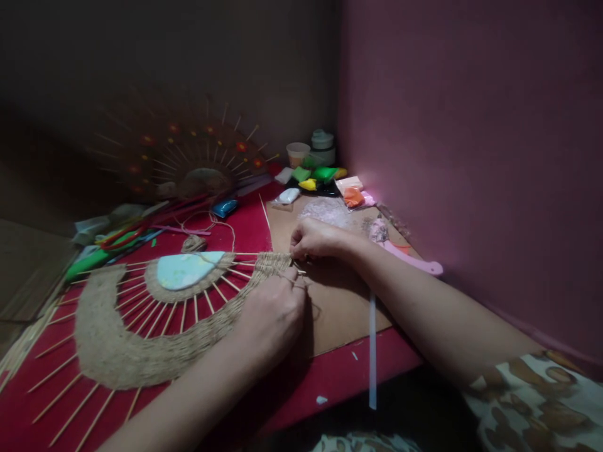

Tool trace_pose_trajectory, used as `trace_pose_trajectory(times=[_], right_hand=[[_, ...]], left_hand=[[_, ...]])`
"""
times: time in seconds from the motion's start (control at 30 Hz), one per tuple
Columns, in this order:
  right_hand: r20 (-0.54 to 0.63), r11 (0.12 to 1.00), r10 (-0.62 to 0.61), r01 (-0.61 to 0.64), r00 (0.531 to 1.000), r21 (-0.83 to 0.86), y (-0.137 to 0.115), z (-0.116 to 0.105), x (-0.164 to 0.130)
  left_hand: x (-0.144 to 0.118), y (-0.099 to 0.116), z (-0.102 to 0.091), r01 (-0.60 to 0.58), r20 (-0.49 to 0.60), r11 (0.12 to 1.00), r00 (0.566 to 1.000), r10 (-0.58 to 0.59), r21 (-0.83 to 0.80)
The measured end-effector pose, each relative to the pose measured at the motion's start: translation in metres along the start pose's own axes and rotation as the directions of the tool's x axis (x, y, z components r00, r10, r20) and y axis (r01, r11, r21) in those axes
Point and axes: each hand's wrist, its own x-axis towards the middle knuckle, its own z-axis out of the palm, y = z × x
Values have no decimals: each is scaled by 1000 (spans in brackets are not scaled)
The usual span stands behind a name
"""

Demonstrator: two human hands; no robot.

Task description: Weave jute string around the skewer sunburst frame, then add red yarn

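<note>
On the table (336, 380), the woven fan (160, 355) stretches left-right, arc bulging nearward.

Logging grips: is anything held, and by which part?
The woven fan, by its right end, in left hand and right hand; the exact pinch is hidden.

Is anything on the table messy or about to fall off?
Two little things look odd: a translucent stick pokes past the near edge of the red tabletop, so it might get knocked down, and a white scrap lies loose near that edge, like litter.
</note>
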Motion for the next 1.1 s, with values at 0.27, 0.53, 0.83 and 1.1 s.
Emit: trace_pose_trajectory(times=[0.27,0.53,0.83,1.1], right_hand=[[3,1000,1,-1,1000,7,-1,0,0],[-10,1000,7,-6,1000,31,1,0,0],[-23,999,28,-28,999,-22,-5,2,-4],[-111,986,-31,12,993,-167,-4,-5,-8]], left_hand=[[-5,-39,-8,191,2,965,981,-194,-179],[-27,-55,-5,43,-159,774,970,-184,-632],[-36,-50,-4,9,-121,570,974,-191,-821],[-44,-51,-4,75,-21,525,984,-176,-848]])
